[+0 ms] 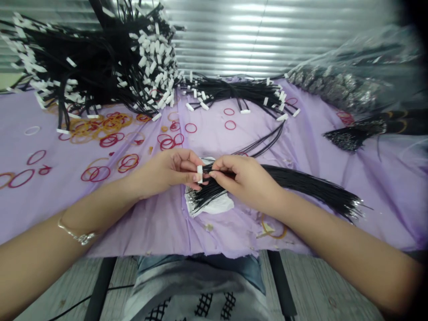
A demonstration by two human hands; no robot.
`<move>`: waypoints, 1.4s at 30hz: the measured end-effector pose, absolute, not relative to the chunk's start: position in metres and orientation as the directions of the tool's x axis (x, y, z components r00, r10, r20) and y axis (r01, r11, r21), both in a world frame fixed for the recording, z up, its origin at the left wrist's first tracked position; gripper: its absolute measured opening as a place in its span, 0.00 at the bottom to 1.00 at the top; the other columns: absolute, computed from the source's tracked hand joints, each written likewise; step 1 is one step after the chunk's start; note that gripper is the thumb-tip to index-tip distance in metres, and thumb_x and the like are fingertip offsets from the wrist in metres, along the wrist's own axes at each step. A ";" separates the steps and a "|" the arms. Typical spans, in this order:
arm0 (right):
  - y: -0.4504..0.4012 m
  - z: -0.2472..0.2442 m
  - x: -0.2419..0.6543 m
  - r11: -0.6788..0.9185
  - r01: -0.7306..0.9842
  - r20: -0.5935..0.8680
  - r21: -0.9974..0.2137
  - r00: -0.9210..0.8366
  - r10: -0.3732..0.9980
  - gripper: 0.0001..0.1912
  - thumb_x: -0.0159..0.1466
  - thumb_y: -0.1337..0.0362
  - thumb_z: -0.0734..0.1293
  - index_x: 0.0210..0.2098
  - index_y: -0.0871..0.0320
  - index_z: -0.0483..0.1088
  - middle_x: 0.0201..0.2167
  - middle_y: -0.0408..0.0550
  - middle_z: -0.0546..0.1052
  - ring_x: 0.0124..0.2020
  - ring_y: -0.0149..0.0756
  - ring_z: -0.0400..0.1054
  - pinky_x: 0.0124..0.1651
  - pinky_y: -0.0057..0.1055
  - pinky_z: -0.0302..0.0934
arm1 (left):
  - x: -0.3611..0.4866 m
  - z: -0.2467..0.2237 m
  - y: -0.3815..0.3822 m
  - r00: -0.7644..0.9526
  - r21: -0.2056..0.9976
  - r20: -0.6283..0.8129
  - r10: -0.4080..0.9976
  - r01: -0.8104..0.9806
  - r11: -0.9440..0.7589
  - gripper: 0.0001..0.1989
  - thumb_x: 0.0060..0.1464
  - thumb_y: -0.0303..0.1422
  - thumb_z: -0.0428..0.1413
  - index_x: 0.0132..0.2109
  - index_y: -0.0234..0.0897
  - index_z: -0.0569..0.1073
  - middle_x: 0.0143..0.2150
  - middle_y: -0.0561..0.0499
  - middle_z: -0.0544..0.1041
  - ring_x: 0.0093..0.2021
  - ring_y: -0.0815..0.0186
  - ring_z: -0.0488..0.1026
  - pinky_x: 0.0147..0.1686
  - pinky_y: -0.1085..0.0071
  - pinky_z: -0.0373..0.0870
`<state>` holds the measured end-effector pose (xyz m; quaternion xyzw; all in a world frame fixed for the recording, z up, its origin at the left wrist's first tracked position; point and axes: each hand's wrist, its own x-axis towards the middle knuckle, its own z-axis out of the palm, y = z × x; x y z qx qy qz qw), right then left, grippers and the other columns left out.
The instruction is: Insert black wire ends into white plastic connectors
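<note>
My left hand pinches a small white connector housing between thumb and fingers. Close on its right, my right hand is closed on the end of a thin black wire that meets the housing; how far the wire sits inside is too small to tell. Beneath both hands lies a bundle of loose black wires with bare metal ends, stretching to the right. Its left ends rest on a white cloth or paper. A few wires curve up from near my hands to a white connector.
A big heap of black cables with white connectors stands at the back left, a smaller bundle beside it. Rubber bands lie scattered on the purple cloth. Plastic-bagged wires and a dark wire bundle are at right.
</note>
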<state>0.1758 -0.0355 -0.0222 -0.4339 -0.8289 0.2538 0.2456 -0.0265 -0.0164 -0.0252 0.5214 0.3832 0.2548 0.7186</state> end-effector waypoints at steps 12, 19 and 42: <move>-0.034 -0.021 0.179 0.527 0.597 0.163 -0.605 -0.555 0.816 0.10 0.65 0.67 0.58 0.31 0.61 0.69 0.28 0.45 0.74 0.30 0.29 0.64 0.34 0.26 0.52 | -0.026 -0.023 -0.019 0.572 0.929 -0.303 0.762 -0.003 0.371 0.11 0.48 0.26 0.63 0.40 0.31 0.73 0.36 0.48 0.80 0.40 0.66 0.78 0.37 0.73 0.77; -0.032 -0.025 0.177 0.479 0.539 0.161 -0.693 -0.532 0.831 0.10 0.63 0.67 0.60 0.31 0.61 0.72 0.27 0.44 0.75 0.26 0.27 0.64 0.31 0.24 0.51 | -0.025 -0.025 -0.019 0.557 0.931 -0.305 0.773 0.003 0.365 0.11 0.46 0.27 0.64 0.39 0.31 0.74 0.35 0.47 0.81 0.37 0.66 0.78 0.35 0.74 0.77; -0.033 -0.024 0.173 0.506 0.587 0.178 -0.632 -0.525 0.832 0.10 0.63 0.67 0.60 0.28 0.61 0.71 0.21 0.41 0.71 0.22 0.26 0.60 0.28 0.25 0.50 | -0.021 -0.028 -0.019 0.480 0.950 -0.280 0.831 0.011 0.313 0.10 0.42 0.26 0.66 0.35 0.32 0.78 0.30 0.50 0.80 0.31 0.68 0.77 0.31 0.76 0.76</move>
